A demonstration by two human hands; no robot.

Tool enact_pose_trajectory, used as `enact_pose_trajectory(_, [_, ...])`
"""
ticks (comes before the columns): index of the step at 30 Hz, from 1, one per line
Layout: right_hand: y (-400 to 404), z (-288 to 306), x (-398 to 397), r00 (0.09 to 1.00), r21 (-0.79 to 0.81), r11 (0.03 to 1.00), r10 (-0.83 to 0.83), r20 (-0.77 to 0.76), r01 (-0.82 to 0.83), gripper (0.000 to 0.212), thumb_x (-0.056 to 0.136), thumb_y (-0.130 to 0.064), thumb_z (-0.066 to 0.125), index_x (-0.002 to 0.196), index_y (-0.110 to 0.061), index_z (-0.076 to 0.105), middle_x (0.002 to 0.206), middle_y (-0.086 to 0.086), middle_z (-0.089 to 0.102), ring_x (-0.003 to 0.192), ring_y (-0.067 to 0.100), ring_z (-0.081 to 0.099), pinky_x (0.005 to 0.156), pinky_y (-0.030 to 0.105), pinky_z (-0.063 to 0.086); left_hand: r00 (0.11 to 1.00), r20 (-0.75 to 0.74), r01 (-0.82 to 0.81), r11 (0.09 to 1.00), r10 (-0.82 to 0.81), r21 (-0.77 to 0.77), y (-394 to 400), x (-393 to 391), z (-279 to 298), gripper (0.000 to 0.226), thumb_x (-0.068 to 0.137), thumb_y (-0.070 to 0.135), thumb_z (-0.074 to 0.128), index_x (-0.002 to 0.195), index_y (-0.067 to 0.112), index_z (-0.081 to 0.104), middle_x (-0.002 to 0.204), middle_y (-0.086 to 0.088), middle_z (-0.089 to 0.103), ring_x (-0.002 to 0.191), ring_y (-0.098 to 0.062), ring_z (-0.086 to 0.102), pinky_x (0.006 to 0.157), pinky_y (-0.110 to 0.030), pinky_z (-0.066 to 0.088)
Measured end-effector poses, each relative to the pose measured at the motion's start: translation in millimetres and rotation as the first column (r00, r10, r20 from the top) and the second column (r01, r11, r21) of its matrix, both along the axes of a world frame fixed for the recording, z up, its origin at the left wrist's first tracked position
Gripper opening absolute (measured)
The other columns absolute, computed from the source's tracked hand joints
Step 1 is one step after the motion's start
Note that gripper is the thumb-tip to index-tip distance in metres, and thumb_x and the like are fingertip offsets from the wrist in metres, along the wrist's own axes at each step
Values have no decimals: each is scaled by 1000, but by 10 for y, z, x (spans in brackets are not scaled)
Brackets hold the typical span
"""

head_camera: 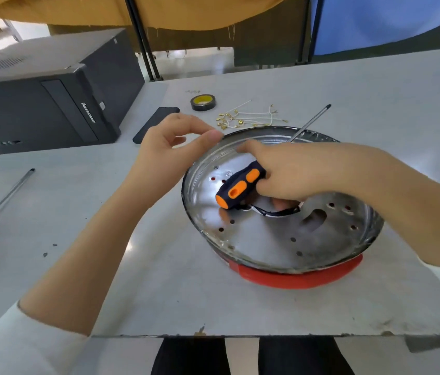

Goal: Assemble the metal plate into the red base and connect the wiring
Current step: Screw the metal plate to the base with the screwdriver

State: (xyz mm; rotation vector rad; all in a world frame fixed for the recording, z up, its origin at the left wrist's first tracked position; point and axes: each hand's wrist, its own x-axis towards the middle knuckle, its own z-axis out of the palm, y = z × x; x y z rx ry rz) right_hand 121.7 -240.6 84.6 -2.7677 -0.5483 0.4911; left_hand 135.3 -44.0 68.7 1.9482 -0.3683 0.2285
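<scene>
A round metal plate [262, 239] with several holes sits in the red base [302, 277] on the table's right side. My right hand [294, 174] grips a screwdriver by its black and orange handle [237, 189] over the plate; the shaft points away to the back right. A black wire [275, 212] shows in the plate's central opening, under that hand. My left hand [167, 147] hovers at the plate's far left rim with fingers loosely curled, holding nothing, thumb tip at the rim. White wires with brass terminals [251, 119] lie behind the plate.
A roll of black tape [204, 102] and a dark phone [156, 124] lie behind my left hand. A black computer case [45, 104] fills the back left. A second screwdriver [5, 198] lies at the left edge. The table's front edge [213, 335] is close.
</scene>
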Motion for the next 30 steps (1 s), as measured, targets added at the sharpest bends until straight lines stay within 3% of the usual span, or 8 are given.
enact_pose_trajectory(5, [-49, 43, -77, 985, 492, 868, -12, 171, -75, 30, 88, -24, 61, 115, -34, 53, 77, -12, 68, 49, 5, 62, 43, 18, 48, 994, -73, 79, 995, -84, -59, -107, -123, 15, 5, 72, 38, 74, 69, 42, 76, 97, 21, 63, 101, -2, 62, 107, -44, 44])
enact_pose_trajectory(11, [-23, -62, -83, 965, 781, 623, -183, 187, -34, 10, 87, -14, 67, 90, -21, 61, 75, -7, 69, 53, 15, 66, 41, 35, 53, 989, -107, 88, 985, -105, -151, -150, -124, -42, 13, 72, 33, 71, 79, 23, 75, 104, 8, 62, 101, -7, 60, 105, -38, 45])
enact_pose_trajectory(18, [-12, -93, -68, 928, 725, 679, -186, 323, -116, 6, 85, -21, 70, 83, -25, 67, 59, -24, 61, 49, 4, 58, 48, 13, 45, 979, -73, 180, 978, -188, -107, -58, -24, -157, 8, 79, 37, 72, 75, 39, 78, 108, 14, 64, 112, -9, 60, 106, -41, 45])
enact_pose_trajectory(21, [-46, -5, -65, 970, 753, 652, -118, 212, -86, 2, 86, -20, 70, 84, -19, 69, 63, -16, 63, 48, 6, 58, 45, 24, 52, 986, -33, 165, 986, -166, -36, 6, -14, -246, 24, 87, 51, 55, 98, 43, 75, 122, 19, 61, 121, -6, 57, 99, -30, 46])
enact_pose_trajectory(23, [-83, 64, -95, 994, 675, 732, 106, 21, -92, 2, 86, -18, 68, 86, -17, 70, 61, -12, 65, 48, 6, 59, 45, 23, 52, 987, -85, 123, 985, -134, -120, 24, 6, -336, 32, 94, 44, 48, 118, 36, 66, 129, 15, 60, 120, -1, 57, 94, -22, 48])
enact_pose_trajectory(26, [-25, 47, -177, 913, 515, 841, 327, -242, -165, 7, 87, -12, 65, 82, -17, 67, 58, -10, 63, 45, 2, 56, 40, 13, 44, 942, -281, 98, 950, -185, -297, 11, 52, -430, 50, 85, 21, 52, 134, 33, 53, 138, 5, 56, 125, -10, 56, 102, -33, 46])
enact_pose_trajectory(28, [51, -33, -212, 904, 430, 871, 360, -231, -237, 11, 88, -16, 64, 80, -22, 64, 63, -9, 64, 48, 1, 55, 40, 11, 40, 898, -367, 83, 912, -244, -403, -2, 66, -451, 59, 82, 10, 48, 137, 31, 51, 137, -3, 58, 122, -21, 60, 103, -39, 47])
enact_pose_trajectory(30, [89, -94, -222, 912, 366, 874, 389, -130, -321, 7, 88, -20, 64, 83, -23, 66, 72, -8, 66, 59, -2, 55, 54, 8, 41, 871, -403, 84, 893, -282, -443, -5, 75, -456, 59, 86, 5, 41, 138, 30, 51, 138, -3, 59, 121, -24, 60, 106, -42, 44])
